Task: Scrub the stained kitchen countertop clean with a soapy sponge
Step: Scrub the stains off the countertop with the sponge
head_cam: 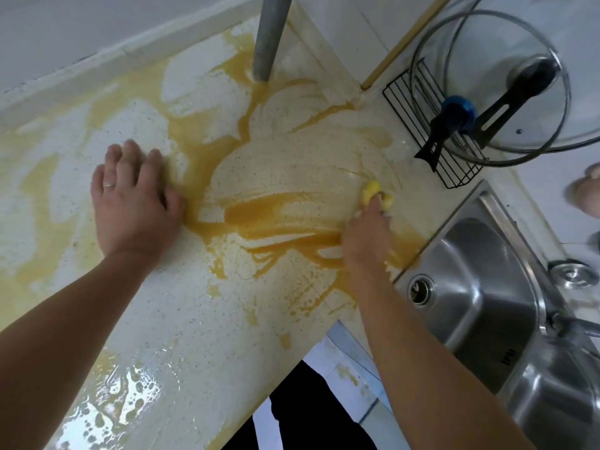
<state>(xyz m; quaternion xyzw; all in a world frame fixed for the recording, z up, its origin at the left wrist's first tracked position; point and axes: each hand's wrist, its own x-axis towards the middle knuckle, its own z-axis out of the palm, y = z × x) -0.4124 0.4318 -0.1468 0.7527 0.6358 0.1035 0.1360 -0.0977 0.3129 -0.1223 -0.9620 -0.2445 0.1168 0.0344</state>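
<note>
A speckled white countertop (pixel 181 306) is smeared with a wide yellow-orange stain (pixel 259 216), streaked in curved wipe marks across the middle. My right hand (pixel 367 235) presses a yellow sponge (pixel 373 191) onto the counter near the sink; only the sponge's far end shows past my fingers. My left hand (pixel 133 203) lies flat on the counter to the left, palm down, fingers spread, holding nothing, its thumb at the edge of the stain.
A steel sink (pixel 493 306) with a drain sits at the right. Behind it a black wire rack (pixel 422 121) holds a glass pot lid (pixel 506 92) and a black utensil. A grey pipe (pixel 269 37) stands on the counter at the back. Soapy foam (pixel 130 397) lies near the front edge.
</note>
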